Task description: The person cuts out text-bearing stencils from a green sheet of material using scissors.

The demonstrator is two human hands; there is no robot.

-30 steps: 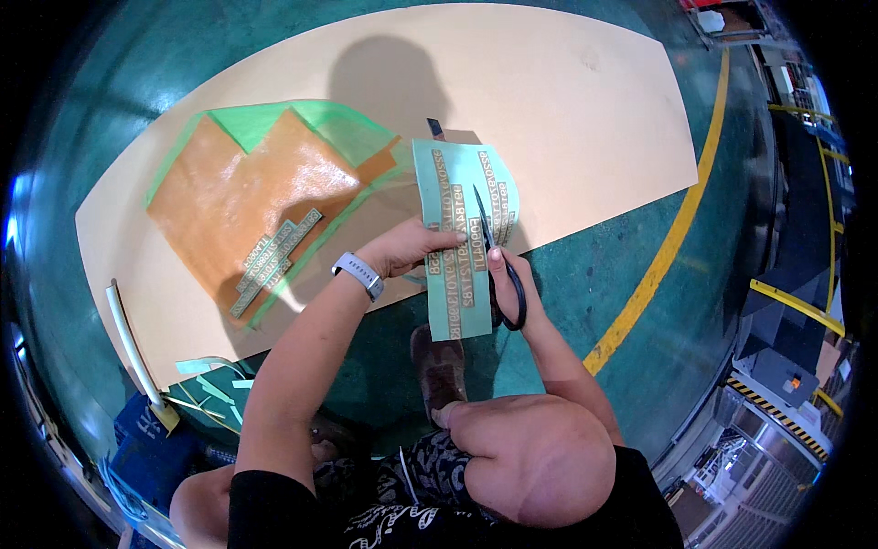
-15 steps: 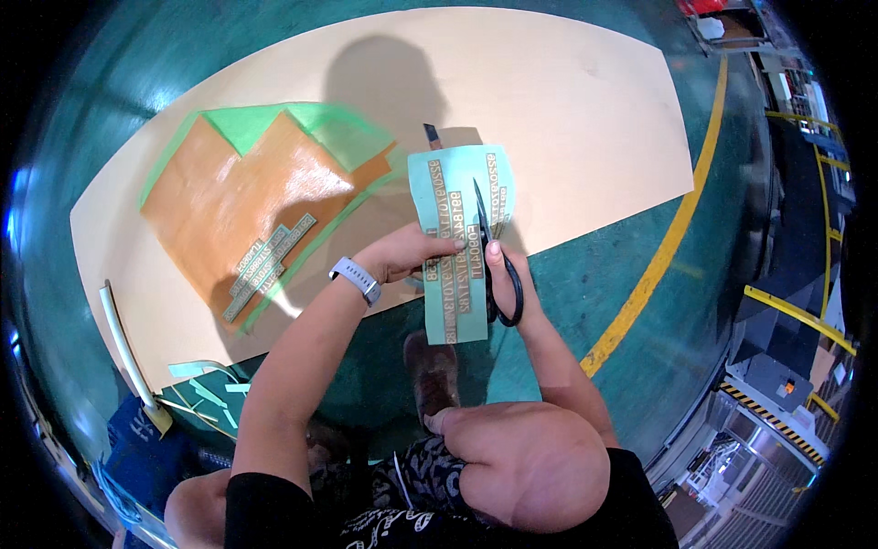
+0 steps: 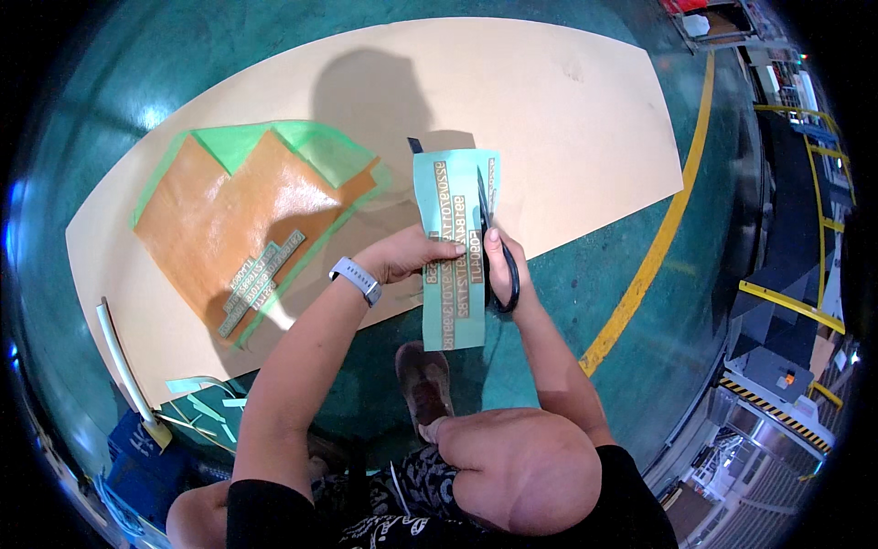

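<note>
My left hand (image 3: 400, 254) pinches the left edge of a pale green sheet (image 3: 455, 320) with rows of cut-out characters, its thumb lying on the front. In my right hand (image 3: 503, 252) is a pair of black-handled scissors (image 3: 513, 291), fingers in the loops. One blade lies over the front of the sheet, pointing away from me, along the gap between a wide left part and a narrow right part. The other blade is hidden behind the sheet. Both hands hold these above the near edge of a large tan board (image 3: 530, 110).
On the board lie an orange sheet (image 3: 197, 215) bordered by green film (image 3: 219, 146), and several small lettered strips (image 3: 261, 285). Green offcuts (image 3: 206, 404) and a pale rolled piece (image 3: 123, 357) are at the left. A yellow floor line (image 3: 645, 279) curves past on the right.
The sheet's part right of the scissors looks narrower and turned more edge-on. Both hands keep their grips, and the whole view has shifted slightly.
</note>
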